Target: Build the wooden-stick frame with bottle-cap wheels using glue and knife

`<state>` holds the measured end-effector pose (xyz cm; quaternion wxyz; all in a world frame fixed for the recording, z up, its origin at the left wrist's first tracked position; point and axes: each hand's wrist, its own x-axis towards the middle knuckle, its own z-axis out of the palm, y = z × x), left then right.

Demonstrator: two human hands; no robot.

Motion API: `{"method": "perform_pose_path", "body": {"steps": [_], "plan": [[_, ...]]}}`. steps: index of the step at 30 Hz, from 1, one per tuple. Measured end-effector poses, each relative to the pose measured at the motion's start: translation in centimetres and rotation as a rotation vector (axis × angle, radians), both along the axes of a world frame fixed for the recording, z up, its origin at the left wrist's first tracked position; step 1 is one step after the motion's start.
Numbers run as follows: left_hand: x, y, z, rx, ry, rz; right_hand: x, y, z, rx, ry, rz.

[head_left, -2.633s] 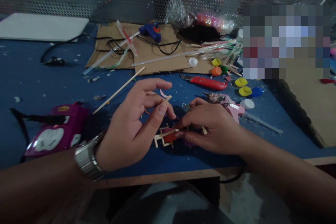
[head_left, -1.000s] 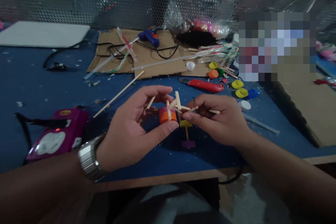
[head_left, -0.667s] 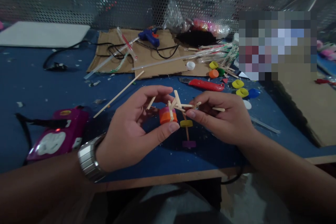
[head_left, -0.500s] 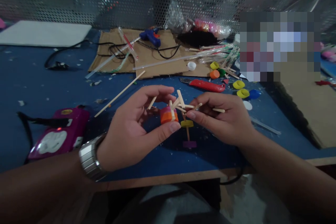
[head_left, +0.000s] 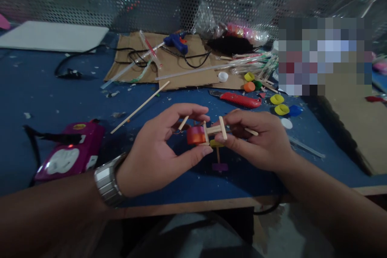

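Both hands hold a small model (head_left: 208, 133) made of short wooden sticks and bottle caps above the blue table (head_left: 60, 100). My left hand (head_left: 160, 149) pinches its orange-and-pink cap end between thumb and fingers, with a short stick between its fingers. My right hand (head_left: 256, 139) grips the stick frame on the other side and also holds a thin stick. A yellow cap and a purple cap (head_left: 219, 167) hang on a stick below the model. A metal watch (head_left: 107, 179) is on my left wrist.
A magenta device (head_left: 68, 155) lies at the left. A red utility knife (head_left: 238, 98), loose coloured caps (head_left: 281, 107), a long wooden skewer (head_left: 140, 107), cardboard (head_left: 181, 64) with a blue glue gun (head_left: 177, 41) and cables lie behind. A perforated metal wall stands at the back.
The model was lifted off the table and held between both hands. In the last half second it was turned, so its stick frame now lies more level.
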<state>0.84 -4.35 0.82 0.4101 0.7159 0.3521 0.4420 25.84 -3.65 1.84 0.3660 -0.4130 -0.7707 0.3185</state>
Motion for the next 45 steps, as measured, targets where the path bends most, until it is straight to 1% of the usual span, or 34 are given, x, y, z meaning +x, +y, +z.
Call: {"method": "perform_pose_path", "body": {"steps": [4,13,24,29,37,45], "plan": [[-0.06,-0.05,-0.01,0.055,0.040,0.013,0.11,-0.02,-0.31,-0.012,0.011,0.021],[-0.19,-0.10,0.01,0.094,0.068,0.025,0.04,-0.19,-0.31,-0.025,0.074,-0.010],[-0.08,-0.08,0.00,0.135,0.030,0.023,0.02,-0.17,-0.49,0.054,0.095,-0.005],[-0.06,-0.08,0.01,0.109,0.022,0.009,-0.07,-0.08,-0.46,0.071,0.104,0.009],[0.02,-0.08,0.25,0.088,0.014,0.001,-0.16,0.05,-0.46,0.041,0.118,0.051],[-0.01,-0.05,0.37,0.125,0.024,-0.001,0.03,-0.02,-0.45,0.042,0.101,0.064]]}}
